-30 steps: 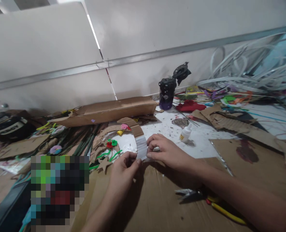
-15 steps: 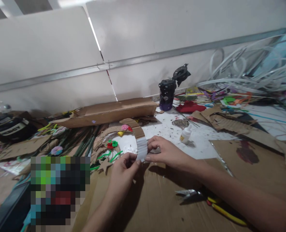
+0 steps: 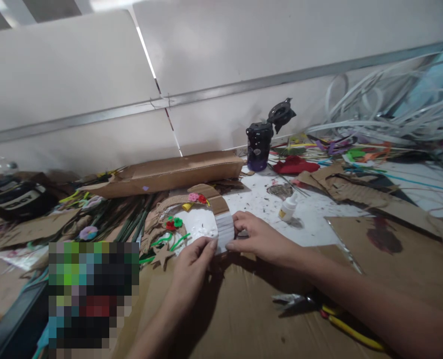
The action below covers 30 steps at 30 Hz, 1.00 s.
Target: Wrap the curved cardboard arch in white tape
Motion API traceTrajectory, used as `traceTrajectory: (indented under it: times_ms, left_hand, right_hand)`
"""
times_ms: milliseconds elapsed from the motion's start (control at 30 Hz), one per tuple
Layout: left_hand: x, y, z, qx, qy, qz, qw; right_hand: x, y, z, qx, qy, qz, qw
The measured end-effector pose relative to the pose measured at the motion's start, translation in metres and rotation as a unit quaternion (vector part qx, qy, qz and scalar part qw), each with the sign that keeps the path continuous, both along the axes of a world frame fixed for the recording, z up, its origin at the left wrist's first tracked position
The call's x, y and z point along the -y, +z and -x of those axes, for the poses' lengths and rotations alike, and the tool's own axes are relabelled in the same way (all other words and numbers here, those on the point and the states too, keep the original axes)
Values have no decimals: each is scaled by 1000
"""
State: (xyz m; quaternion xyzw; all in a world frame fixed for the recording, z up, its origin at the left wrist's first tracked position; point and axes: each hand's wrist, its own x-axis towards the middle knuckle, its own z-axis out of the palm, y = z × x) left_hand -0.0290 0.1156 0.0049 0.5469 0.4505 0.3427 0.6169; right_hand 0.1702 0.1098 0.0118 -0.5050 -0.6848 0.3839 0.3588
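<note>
A curved strip of corrugated cardboard (image 3: pixel 225 227), its lower part whitish and its upper part brown, is held up between my two hands. My left hand (image 3: pixel 195 267) pinches its lower left edge with thumb and fingers. On the other side, my right hand (image 3: pixel 253 234) grips the right edge, fingers curled behind it. Just beyond lies a brown cardboard arch (image 3: pixel 161 202) with small pink, red and green flowers (image 3: pixel 174 223) by it. A cardboard star (image 3: pixel 162 255) and green wavy strips rest left of my left hand.
Scissors (image 3: pixel 292 300) with yellow handles lie under my right forearm. A small white glue bottle (image 3: pixel 288 208) stands right of my hands, a dark tumbler (image 3: pixel 259 145) behind it. A long cardboard piece (image 3: pixel 172 172) lies along the wall; white strips (image 3: pixel 374 104) pile up at right.
The cardboard strip has shifted slightly right and turned to show more of its whitish face. Both hands keep their hold on it.
</note>
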Motion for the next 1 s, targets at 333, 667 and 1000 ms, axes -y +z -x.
traceTrajectory:
  times_ms: [333, 667, 1000]
  left_hand:
    - [0, -2, 0, 38, -17, 47, 998]
    - [-3, 4, -5, 38, -18, 5, 999]
    - [16, 7, -10, 164, 68, 182, 967]
  right_hand:
    - [2, 2, 0, 12, 5, -5, 1000]
    - [2, 9, -2, 38, 23, -19, 999]
    - [75, 54, -54, 334, 24, -16, 942]
